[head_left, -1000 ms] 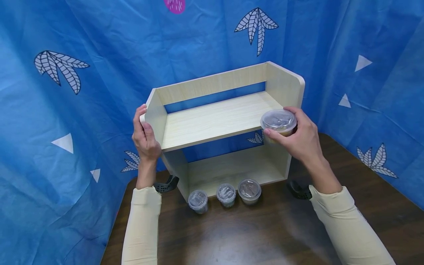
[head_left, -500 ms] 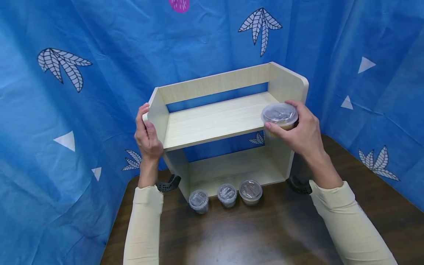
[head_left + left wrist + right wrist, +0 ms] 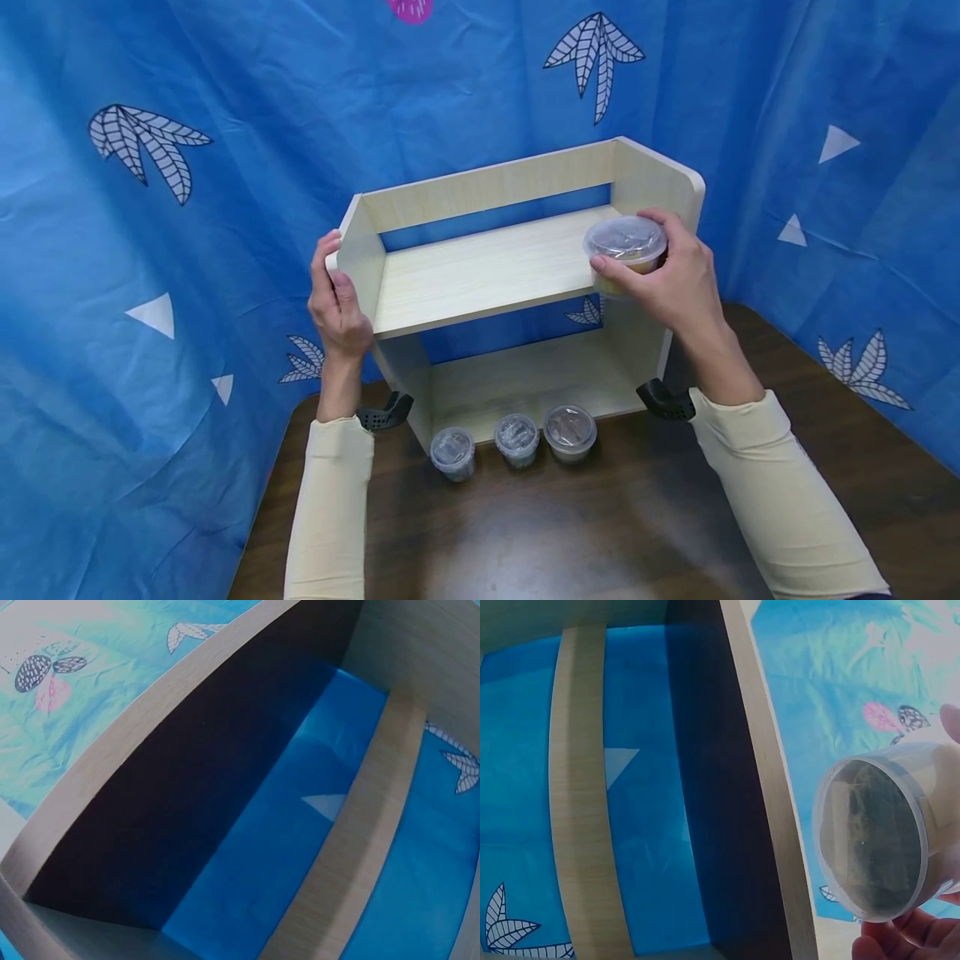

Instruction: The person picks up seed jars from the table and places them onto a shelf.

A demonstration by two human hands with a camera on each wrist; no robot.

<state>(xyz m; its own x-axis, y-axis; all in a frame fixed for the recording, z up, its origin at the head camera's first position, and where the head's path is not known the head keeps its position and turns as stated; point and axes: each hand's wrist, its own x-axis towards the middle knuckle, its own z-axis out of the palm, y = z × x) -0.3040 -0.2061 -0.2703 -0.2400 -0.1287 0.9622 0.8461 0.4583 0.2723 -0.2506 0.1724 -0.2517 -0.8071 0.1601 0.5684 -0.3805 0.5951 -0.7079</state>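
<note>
My right hand (image 3: 678, 279) grips a round clear plastic tub with a lid (image 3: 626, 240). Its contents look yellowish. The tub is held over the front right of the upper board of a pale wooden two-tier shelf (image 3: 480, 271); whether it touches the board I cannot tell. In the right wrist view the tub's flat round base (image 3: 870, 840) faces the camera, with fingertips (image 3: 915, 930) below it. On the other side, my left hand (image 3: 339, 308) holds the shelf's left side panel at its front edge, thumb in front. That hand is out of the left wrist view, where the shelf's underside (image 3: 180, 772) shows.
Three lidded tubs stand on the dark wooden table along the shelf's bottom front: a left one (image 3: 453, 454), a middle one (image 3: 517, 440) and a wider right one (image 3: 571, 433). A blue patterned curtain (image 3: 262, 125) hangs behind and beside the table.
My right hand has raised the tub and carried it slightly inward over the upper board. My left hand stays on the side panel. The head view has shifted a little.
</note>
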